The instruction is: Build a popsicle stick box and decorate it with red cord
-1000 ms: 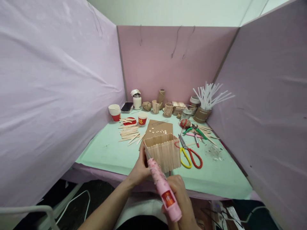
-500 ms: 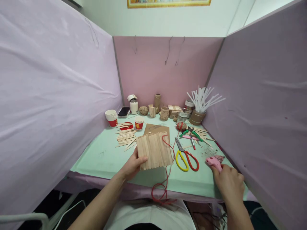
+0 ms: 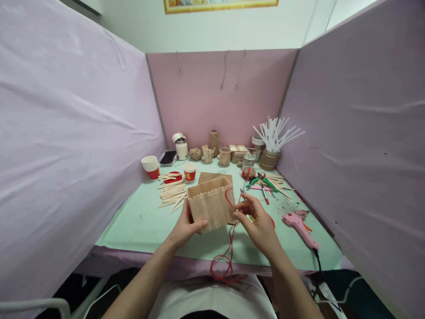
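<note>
A box of upright wooden craft sticks (image 3: 212,206) is tilted so its open top shows. My left hand (image 3: 186,226) grips its left side, thumb across the front. At the box's right edge, my right hand (image 3: 254,221) pinches the red cord (image 3: 229,254), which loops over the upper right corner and hangs down past the table edge. Behind my right hand lie the scissors, mostly hidden. The pink glue gun (image 3: 302,230) rests on the table to the right.
Loose sticks (image 3: 172,194), red paper cups (image 3: 190,172) and a cardboard piece (image 3: 215,176) lie beyond the box. Green-handled pliers (image 3: 262,180), a ball of red cord (image 3: 248,173) and a jar of white sticks (image 3: 269,159) stand or lie at back right.
My right hand has let go of the glue gun and moved left to the cord at the box. The box has tipped, showing its open top.
</note>
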Tool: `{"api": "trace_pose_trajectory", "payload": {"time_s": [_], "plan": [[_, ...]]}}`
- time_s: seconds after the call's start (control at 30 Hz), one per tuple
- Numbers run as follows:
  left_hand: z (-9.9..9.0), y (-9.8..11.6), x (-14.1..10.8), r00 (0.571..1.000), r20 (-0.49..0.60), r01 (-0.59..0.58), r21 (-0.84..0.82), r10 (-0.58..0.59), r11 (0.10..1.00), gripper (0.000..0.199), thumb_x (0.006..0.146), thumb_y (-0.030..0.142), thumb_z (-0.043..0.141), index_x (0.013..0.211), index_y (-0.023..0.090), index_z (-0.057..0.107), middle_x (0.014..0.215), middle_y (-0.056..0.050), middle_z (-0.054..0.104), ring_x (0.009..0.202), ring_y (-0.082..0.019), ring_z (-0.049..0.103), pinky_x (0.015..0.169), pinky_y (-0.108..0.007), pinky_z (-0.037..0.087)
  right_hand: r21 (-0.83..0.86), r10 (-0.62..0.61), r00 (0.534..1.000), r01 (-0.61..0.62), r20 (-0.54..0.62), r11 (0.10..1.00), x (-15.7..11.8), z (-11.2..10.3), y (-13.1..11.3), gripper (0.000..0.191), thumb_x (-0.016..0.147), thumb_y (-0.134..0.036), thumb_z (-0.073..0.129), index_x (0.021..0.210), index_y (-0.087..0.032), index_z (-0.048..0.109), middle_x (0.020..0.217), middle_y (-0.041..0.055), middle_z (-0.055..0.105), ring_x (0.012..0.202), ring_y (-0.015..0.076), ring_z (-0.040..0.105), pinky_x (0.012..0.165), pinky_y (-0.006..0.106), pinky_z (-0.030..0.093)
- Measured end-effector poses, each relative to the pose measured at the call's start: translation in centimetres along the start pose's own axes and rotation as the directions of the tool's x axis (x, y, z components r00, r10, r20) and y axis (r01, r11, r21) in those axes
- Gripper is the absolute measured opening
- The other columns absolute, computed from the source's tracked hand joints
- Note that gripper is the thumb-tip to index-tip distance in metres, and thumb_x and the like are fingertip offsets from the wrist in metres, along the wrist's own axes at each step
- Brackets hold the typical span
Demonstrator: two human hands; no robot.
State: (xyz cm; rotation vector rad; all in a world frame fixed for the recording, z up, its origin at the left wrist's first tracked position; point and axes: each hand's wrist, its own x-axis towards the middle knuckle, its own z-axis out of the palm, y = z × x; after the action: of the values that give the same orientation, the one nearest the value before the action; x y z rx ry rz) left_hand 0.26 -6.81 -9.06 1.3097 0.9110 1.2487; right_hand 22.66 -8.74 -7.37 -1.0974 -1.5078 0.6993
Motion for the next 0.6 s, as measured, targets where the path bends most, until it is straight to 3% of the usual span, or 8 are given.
{"api": "trace_pose_trajectory", "payload": {"time_s": [0.07, 0.17, 0.33, 0.47, 0.6], "plan": [[0.0, 0.2, 0.0, 0.999, -0.027, -0.019, -0.002, 0.019, 1.0, 0.087, 0.06, 0.038, 0.083, 0.131, 0.021, 0.037, 0.129, -0.013, 0.055, 0.119, -0.033, 0.053, 0.092, -0.042, 0.049, -0.054, 0.013, 1.0, -0.014, -0.027, 0.998, -0.3, 0.4, -0.5, 0.028, 0.087, -0.036, 0.06, 0.108, -0.019, 0.058, 0.079, 0.0017, 0.064, 0.07, 0.0158, 0.06, 0.07, 0.032, 0.05], [0.3, 0.4, 0.1, 0.997, -0.052, -0.051, -0.009, 0.051, 0.999, 0.086, 0.059, 0.038, 0.083, 0.129, 0.021, 0.037, 0.128, -0.013, 0.054, 0.119, -0.032, 0.052, 0.093, -0.042, 0.048, -0.057, -0.002, 0.999, 0.0, -0.034, 0.998, -0.9, 0.7, -1.4, 0.019, 0.09, -0.036, 0.056, 0.091, -0.018, 0.062, 0.077, 0.0022, 0.064, 0.069, 0.0153, 0.06, 0.066, 0.029, 0.048], [0.9, 0.2, 0.0, 0.987, -0.107, -0.116, 0.011, 0.117, 0.993, 0.083, 0.058, 0.037, 0.083, 0.125, 0.022, 0.036, 0.126, -0.011, 0.055, 0.116, -0.03, 0.054, 0.093, -0.04, 0.048, -0.244, -0.158, 0.968, 0.108, -0.196, 0.964, -0.7, 1.9, -1.5, 0.016, 0.087, -0.031, 0.061, 0.097, -0.019, 0.06, 0.091, 0.0048, 0.058, 0.082, 0.0177, 0.055, 0.074, 0.033, 0.048], [0.9, 0.2, 0.0, 0.983, -0.111, -0.143, 0.061, 0.149, 0.988, 0.08, 0.061, 0.036, 0.082, 0.124, 0.023, 0.035, 0.125, -0.011, 0.054, 0.116, -0.029, 0.054, 0.093, -0.04, 0.048, -0.339, -0.271, 0.943, 0.195, -0.192, 0.92, 0.0, 3.0, -0.5, 0.008, 0.088, -0.026, 0.059, 0.092, -0.019, 0.059, 0.097, 0.007, 0.054, 0.095, 0.0207, 0.053, 0.084, 0.038, 0.046], [0.7, 0.0, 0.0, 0.976, -0.126, -0.167, 0.075, 0.175, 0.983, 0.08, 0.061, 0.036, 0.082, 0.124, 0.022, 0.035, 0.125, -0.011, 0.053, 0.116, -0.029, 0.053, 0.095, -0.04, 0.046, -0.289, -0.282, 0.937, 0.216, -0.207, 0.933, -0.1, 3.8, -0.5, 0.009, 0.09, -0.022, 0.053, 0.084, -0.019, 0.057, 0.092, 0.0059, 0.055, 0.093, 0.0201, 0.053, 0.083, 0.038, 0.045]]}}
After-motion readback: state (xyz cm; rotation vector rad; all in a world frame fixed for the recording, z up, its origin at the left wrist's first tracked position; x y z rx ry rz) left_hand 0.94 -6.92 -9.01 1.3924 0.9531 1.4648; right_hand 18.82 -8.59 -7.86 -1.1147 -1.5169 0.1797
